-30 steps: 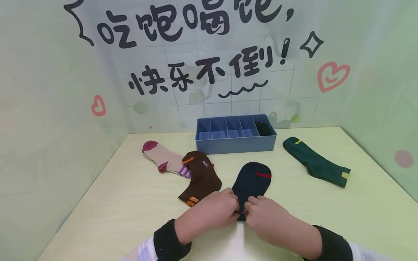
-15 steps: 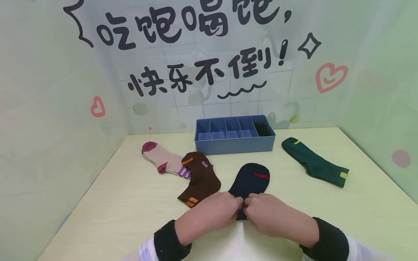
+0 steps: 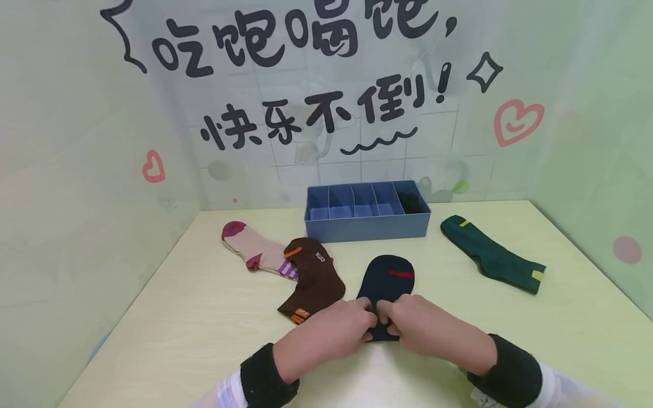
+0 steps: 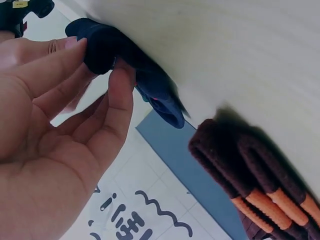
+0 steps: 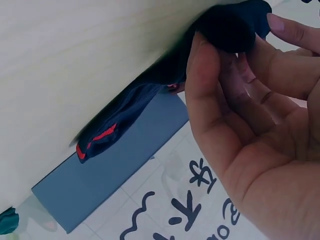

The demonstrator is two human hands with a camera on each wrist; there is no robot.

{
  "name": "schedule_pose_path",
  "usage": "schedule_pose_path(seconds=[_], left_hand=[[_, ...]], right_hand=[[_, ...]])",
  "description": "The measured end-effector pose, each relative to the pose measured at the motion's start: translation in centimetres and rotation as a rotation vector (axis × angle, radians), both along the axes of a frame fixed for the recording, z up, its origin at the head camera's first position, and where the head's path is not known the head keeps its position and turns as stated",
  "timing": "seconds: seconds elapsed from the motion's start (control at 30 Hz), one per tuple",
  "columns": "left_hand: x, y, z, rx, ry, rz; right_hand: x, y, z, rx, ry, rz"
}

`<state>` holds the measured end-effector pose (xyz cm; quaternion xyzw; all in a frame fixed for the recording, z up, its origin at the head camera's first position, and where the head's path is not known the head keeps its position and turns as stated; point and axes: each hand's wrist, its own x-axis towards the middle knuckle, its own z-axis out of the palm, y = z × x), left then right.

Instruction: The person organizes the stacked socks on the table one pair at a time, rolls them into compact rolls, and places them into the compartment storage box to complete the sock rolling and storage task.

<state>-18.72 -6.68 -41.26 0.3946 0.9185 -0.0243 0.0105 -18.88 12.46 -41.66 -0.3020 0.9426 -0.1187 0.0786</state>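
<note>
On the near side of the blue box (image 3: 364,229), just right of its middle, a navy sock (image 3: 386,280) lies on the table (image 3: 168,328), its rounded, red-marked end directed toward the box and its other end directed away from it. Both hands are positioned at the end farther from the box. The left hand (image 3: 343,326) is at the left edge of the sock, thumb and fingers curled and pinching the fabric. The right hand (image 3: 425,326) pinches the same end from the right side, fingers likewise curled. Both wrist views show the pinched fabric bent into a rounded fold at the fingertips. Nearer than the box and toward its left end, a brown sock (image 3: 318,277) with orange markings overlaps the purple-striped end of a pink sock (image 3: 257,243), which extends out to the left of the box. To the right of the box, well apart from the hands, a green sock (image 3: 492,252) with yellow marks lies at a slant. The box is divided into five compartments; the rightmost contains a dark item (image 3: 410,202), not clearly identifiable. Behind the box stands a wall (image 3: 224,192) printed with black lettering.
</note>
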Motion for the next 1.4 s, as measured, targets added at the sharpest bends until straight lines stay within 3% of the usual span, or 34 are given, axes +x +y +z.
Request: schedule_pose_path(seconds=[0.17, 0.4, 0.53, 0.67, 0.93, 1.2, 1.4], left_hand=[[-0.1, 0.0, 0.0, -0.031, 0.026, -0.023], [-0.1, 0.0, -0.3, -0.098, 0.188, -0.09], [-0.1, 0.2, -0.3, -0.08, 0.14, -0.056], [-0.1, 0.4, -0.2, -0.055, 0.099, -0.024], [0.0, 0.2, -0.2, -0.042, 0.115, -0.032], [0.0, 0.0, -0.5, -0.045, 0.136, -0.038], [0.0, 0.0, -0.4, -0.038, 0.098, -0.024]], right_hand=[[0.8, -0.2, 0.0, 0.081, 0.177, 0.042], [1.6, 0.0, -0.4, 0.176, 0.371, 0.114], [1.5, -0.1, -0.8, 0.156, 0.402, 0.138], [1.3, -0.1, -0.8, 0.166, 0.391, 0.128], [0.9, 0.1, -0.7, 0.19, 0.372, 0.142], [0.2, -0.3, 0.0, 0.094, 0.069, -0.061], [0.1, -0.4, 0.1, 0.102, 0.071, -0.067]])
